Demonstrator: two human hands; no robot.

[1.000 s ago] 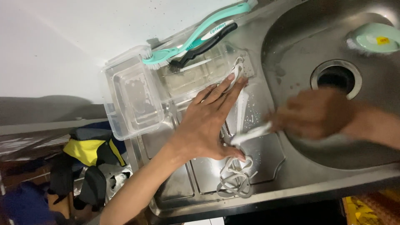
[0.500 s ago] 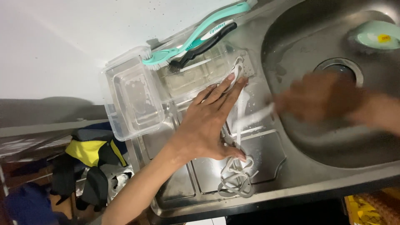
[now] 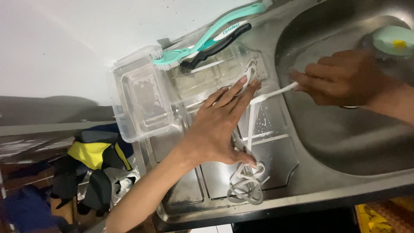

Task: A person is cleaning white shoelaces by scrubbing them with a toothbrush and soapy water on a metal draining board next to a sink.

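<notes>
My left hand (image 3: 217, 129) lies flat with fingers spread on the steel drainboard (image 3: 276, 155), pinning a long white lace (image 3: 248, 185) that runs from under my fingertips down to a loose bundle near the front edge. My right hand (image 3: 345, 77) is over the sink bowl (image 3: 345, 138) and grips a small white brush (image 3: 276, 92), whose tip touches the stretched lace beside my left fingertips. Soapy foam streaks the metal along the lace.
A clear plastic box (image 3: 144, 99) and its lid sit at the back left of the drainboard. A teal brush (image 3: 207, 36) and a black brush (image 3: 215, 47) rest across it. A mint round scrubber (image 3: 394, 41) lies in the bowl. Dark and yellow clothing (image 3: 92, 159) is piled lower left.
My right hand has swept with the white brush up along the lace, from the middle of the drainboard to beside my left fingertips. My left hand has stayed pressed in place.
</notes>
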